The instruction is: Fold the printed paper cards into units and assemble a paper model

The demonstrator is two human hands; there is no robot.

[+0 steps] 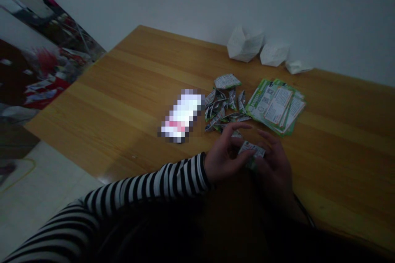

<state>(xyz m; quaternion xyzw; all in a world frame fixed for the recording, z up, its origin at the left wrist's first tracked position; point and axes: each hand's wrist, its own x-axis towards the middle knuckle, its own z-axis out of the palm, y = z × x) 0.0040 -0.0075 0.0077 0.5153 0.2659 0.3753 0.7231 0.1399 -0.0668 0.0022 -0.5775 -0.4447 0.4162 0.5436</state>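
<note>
Held a small folded slip of printed paper up between both hands, just above the tabletop. Left hand curled, thumb and fingertips pinching the slip's left end. Right hand curled over the other end, fingers bent, the exact grip lost in shadow. Best worked with fingertips close to the crease and pressure even on both sides, wrists kept low and steady.

Just ahead of the left fingers, a heap of small folded paper pieces, with little margin for any forward movement. Ahead and slightly right of the right hand, a fanned stack of green-bordered printed cards. Ahead and left of the left hand, a pixelated object, unreadable. Far ahead, beside the white wall, white folded paper shapes. Wooden tabletop running on past the right hand; its edge beyond the striped sleeve on the left.
</note>
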